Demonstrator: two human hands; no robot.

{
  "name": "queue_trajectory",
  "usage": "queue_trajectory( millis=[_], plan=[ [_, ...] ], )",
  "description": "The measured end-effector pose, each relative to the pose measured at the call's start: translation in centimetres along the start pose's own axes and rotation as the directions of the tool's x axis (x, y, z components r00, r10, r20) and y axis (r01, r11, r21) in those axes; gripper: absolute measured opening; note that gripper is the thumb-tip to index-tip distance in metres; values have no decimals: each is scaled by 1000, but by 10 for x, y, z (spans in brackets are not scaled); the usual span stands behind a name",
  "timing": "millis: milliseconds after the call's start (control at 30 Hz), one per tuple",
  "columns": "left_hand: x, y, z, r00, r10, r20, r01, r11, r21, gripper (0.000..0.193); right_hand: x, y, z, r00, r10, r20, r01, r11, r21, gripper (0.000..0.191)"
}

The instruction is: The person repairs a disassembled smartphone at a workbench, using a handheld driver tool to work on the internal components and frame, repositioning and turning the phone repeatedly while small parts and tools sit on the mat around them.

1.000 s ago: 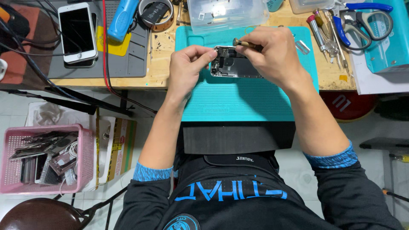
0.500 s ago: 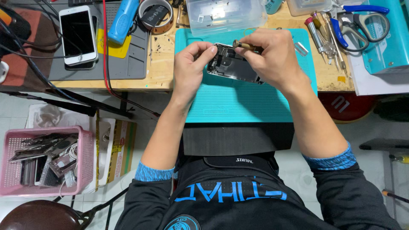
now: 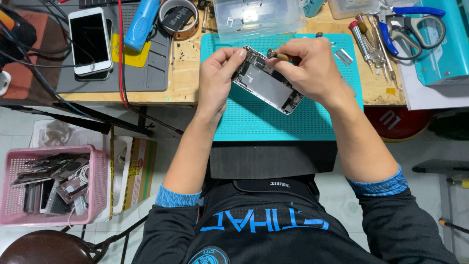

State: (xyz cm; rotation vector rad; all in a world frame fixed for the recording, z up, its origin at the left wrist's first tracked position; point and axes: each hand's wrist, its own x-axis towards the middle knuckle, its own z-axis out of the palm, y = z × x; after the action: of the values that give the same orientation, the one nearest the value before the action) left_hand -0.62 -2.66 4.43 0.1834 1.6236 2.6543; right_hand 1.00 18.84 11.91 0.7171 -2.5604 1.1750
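I observe the opened phone (image 3: 267, 85) lying tilted on the teal work mat (image 3: 273, 122), middle of the wooden bench (image 3: 188, 78). My left hand (image 3: 217, 78) is closed on the phone's left edge, fingers pinching its far corner. My right hand (image 3: 308, 68) grips a small screwdriver (image 3: 279, 55), tip at the phone's far end; the tip itself is too small to make out. A clear plastic box (image 3: 256, 17) sits far of the mat, cut off by the frame. A teal box (image 3: 452, 44) stands far right under scissors (image 3: 410, 27). A white phone (image 3: 90, 41) rests far left. A pink basket (image 3: 49, 183) of parts sits near left; contents indistinct.
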Motion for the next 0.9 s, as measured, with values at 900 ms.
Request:
queue_trajectory(
  millis=[900],
  plan=[
    [1,-5,7,999,-35,19,39,963,-266,18,-5,-4,5,999,-31,11,30,998,53,10]
  ],
)
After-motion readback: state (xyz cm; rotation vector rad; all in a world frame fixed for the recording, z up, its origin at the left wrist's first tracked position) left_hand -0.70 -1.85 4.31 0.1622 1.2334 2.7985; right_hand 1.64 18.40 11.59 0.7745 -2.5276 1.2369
